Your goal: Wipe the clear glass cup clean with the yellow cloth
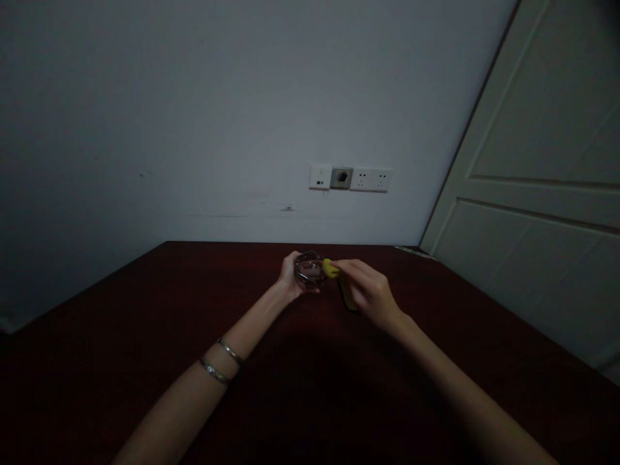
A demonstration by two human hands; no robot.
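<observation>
My left hand [289, 276] is wrapped round a small clear glass [309, 270] that stands on or just above the dark red table [145, 336] near its far edge. My right hand [369, 292] is closed on a yellow cloth or sponge [331, 268], pinching it between fingertips and pressing it against the glass's right rim. More of the yellow thing [347, 298] shows under the palm. Two thin bracelets [221, 361] circle my left forearm.
A white wall rises behind the table, with a row of sockets and a switch [349, 178]. A pale panelled door [542, 194] stands at the right. The room is dim, and the table's near half lies in deep shadow.
</observation>
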